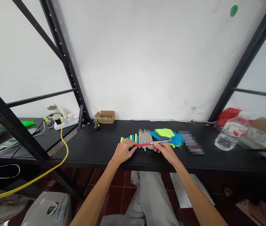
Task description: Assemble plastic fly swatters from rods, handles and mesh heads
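My left hand (124, 150) is closed on the left end of a slim red tube (142, 144). My right hand (162, 149) pinches the silver rod (156, 142) that runs on from the tube's right end. Tube and rod form one nearly level line just above the table's front part. Behind them lies a row of slim grey-silver rods (144, 135), side by side. Left of these, partly hidden by my left hand, are short yellow and blue tubes (135, 138). Flat yellow-green pieces (165, 133) lie on flat blue ones (156, 135) beyond my right hand.
On the black table (81, 147) stand an open cardboard box (109, 116) and a small black-yellow tool (96, 125). A large water bottle (231, 131) is at right, beside another carton (264, 135). Black posts frame both sides. A yellow cable (64, 150) crosses at left.
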`<state>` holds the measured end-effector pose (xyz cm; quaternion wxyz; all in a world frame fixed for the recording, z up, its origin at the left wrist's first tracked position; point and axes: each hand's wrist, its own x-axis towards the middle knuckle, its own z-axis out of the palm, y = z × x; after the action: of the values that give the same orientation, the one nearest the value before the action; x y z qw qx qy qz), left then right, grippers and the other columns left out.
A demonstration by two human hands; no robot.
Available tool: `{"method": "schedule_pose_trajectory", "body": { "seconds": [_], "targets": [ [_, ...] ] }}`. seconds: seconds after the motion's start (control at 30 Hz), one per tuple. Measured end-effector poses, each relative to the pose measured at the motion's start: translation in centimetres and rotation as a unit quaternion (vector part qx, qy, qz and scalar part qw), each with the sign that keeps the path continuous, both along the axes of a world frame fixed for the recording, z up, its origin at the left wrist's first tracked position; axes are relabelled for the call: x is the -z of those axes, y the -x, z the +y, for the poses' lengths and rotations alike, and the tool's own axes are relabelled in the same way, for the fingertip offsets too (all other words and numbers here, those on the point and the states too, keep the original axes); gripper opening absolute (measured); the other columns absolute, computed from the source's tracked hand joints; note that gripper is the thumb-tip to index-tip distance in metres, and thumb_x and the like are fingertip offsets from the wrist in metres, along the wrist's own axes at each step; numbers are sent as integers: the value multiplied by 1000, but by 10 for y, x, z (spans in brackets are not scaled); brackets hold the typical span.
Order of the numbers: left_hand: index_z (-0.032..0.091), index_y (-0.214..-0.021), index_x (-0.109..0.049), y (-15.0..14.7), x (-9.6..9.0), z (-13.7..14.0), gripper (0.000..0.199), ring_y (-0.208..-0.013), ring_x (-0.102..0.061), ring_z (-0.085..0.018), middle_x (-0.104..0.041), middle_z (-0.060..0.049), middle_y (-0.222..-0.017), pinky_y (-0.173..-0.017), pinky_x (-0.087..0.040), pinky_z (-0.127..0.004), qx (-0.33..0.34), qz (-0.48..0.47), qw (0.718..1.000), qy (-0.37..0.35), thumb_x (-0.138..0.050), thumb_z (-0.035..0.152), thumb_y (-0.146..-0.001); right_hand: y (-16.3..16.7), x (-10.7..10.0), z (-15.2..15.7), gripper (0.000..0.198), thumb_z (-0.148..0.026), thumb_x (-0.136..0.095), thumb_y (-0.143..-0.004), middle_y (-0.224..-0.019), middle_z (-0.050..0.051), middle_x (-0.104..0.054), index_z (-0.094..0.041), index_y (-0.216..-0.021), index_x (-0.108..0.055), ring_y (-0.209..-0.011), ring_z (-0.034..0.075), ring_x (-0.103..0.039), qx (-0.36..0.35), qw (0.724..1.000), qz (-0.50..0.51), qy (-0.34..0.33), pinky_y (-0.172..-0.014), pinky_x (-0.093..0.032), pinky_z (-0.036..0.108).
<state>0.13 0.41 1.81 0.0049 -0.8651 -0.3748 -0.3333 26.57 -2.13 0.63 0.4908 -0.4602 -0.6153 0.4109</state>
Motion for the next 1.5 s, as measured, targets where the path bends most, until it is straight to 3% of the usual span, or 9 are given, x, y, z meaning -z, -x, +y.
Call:
{"method": "schedule_pose_trajectory", "body": {
  "seconds": [0.43, 0.7, 0.9, 1.5],
  "targets": [
    [26, -108, -71, -1, -1, -1, 21, -99, -66, -20, -73, -2, -106, -91, -51, -34, 6, 3, 1000, 0, -55, 29, -94, 2, -2, -2, 43, -59, -60, -85, -81, 8, -74, -20, -80, -78, -69, 19, -62, 0, 1000, -8, -3, -61, -46, 30],
    [26, -108, -70, -1, 0, 0, 20, -99, -66, -20, -73, -2, -107, -92, -49, -34, 5, 4, 1000, 1, -55, 29, -94, 2, -1, -2, 43, -59, -60, -86, -82, 8, -74, -21, -91, -78, -71, 20, -61, -2, 1000, -10, 8, -64, -47, 31],
    [26, -108, -70, 0, 1, 0, 20, -100, -65, -20, -73, -2, -107, -91, -49, -33, 5, 4, 1000, -4, -54, 29, -95, 3, -4, -4, 44, -60, -59, -86, -86, 8, -74, -20, -83, -77, -72, 19, -61, -11, 1000, -14, 8, -65, -47, 30],
    [23, -107, -70, -1, 3, 2, 20, -97, -65, -20, -73, -3, -104, -90, -50, -34, 18, 6, 1000, -21, -54, 29, -95, 3, -3, -3, 43, -58, -57, -87, -88, 7, -74, -20, -87, -76, -78, 20, -63, -24, 999, -37, 5, -69, -47, 30]
  ]
}}
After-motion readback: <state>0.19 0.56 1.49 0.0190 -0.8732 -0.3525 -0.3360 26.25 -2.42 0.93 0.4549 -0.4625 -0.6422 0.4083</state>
